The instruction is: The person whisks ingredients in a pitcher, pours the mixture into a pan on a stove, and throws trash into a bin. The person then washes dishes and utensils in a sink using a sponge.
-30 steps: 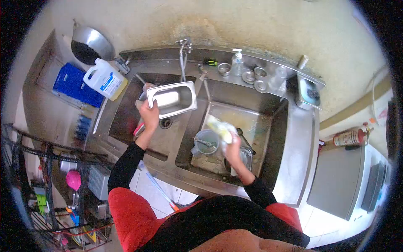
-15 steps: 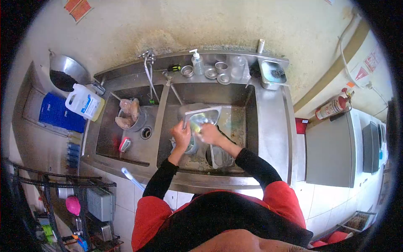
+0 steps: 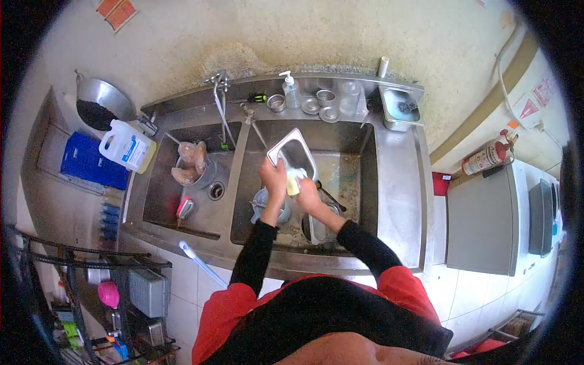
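Note:
My left hand (image 3: 274,177) is closed on the rim of a rectangular steel food pan (image 3: 296,151), held tilted above the right sink basin (image 3: 359,176). In my right hand (image 3: 308,197) is a yellow sponge (image 3: 293,184) with white foam, pressed against the near end of the pan. Beneath my hands, a pale plastic jug (image 3: 260,199) stands in the basin, partly hidden by my left forearm. A second steel pan (image 3: 322,231) lies under my right wrist, beside a dark-handled utensil (image 3: 331,199) whose kind I cannot make out.
The left basin (image 3: 161,210) holds a pot (image 3: 205,176) with filled plastic bags and a red-and-white brush (image 3: 185,208). Along the back ledge stand a pump bottle (image 3: 292,92), small metal cups (image 3: 276,103) and a steel pan (image 3: 398,112). A large jug (image 3: 129,148) sits at the left.
The pan has turned and tilted, so its hollow shows more. My left hand has shifted right and up, and my right hand has moved slightly lower against the pan's near end.

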`<act>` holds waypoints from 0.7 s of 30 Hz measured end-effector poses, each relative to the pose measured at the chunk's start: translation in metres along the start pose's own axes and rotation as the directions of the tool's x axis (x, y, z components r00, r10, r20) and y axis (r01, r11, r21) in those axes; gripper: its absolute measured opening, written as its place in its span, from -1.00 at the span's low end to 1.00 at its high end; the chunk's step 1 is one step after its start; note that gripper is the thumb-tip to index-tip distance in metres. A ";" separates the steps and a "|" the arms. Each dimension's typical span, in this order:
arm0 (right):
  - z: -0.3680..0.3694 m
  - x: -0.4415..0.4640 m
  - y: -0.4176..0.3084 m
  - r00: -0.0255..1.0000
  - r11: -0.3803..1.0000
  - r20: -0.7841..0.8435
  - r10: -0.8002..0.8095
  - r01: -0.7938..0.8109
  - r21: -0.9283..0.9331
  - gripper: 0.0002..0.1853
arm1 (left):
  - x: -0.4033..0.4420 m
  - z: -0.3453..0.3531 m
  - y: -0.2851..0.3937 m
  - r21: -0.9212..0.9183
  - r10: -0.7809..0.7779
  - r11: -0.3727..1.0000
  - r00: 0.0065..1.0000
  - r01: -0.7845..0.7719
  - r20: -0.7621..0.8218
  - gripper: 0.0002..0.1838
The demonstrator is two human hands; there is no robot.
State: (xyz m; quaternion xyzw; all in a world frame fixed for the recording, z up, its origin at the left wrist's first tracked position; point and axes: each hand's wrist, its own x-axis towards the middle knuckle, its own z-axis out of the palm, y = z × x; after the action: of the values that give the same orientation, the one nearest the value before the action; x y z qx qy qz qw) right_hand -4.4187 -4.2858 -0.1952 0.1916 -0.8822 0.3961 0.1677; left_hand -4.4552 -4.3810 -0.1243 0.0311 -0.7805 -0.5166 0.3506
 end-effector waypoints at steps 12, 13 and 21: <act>0.038 0.039 0.024 0.931 0.990 0.340 -0.129 0.105 0.089 -0.86 | -0.007 0.009 -0.044 0.035 -0.381 0.921 0.915 0.388 -0.130 -0.82; 0.038 0.040 0.028 0.941 0.984 0.308 -0.138 0.095 0.151 -0.86 | -0.008 0.008 -0.047 0.084 -0.393 0.910 0.911 0.405 -0.126 -0.82; 0.015 0.034 0.019 0.678 0.752 0.734 -0.031 0.500 -0.429 -0.81 | -0.005 0.014 -0.060 0.173 -0.231 0.958 0.973 0.229 -0.010 -0.82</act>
State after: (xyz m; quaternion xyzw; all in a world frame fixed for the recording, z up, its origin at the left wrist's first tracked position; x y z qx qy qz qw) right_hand -4.4597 -4.2925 -0.2016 0.3945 -0.9162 -0.0352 -0.0608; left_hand -4.4785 -4.3961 -0.1792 0.1493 -0.8154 -0.4841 0.2801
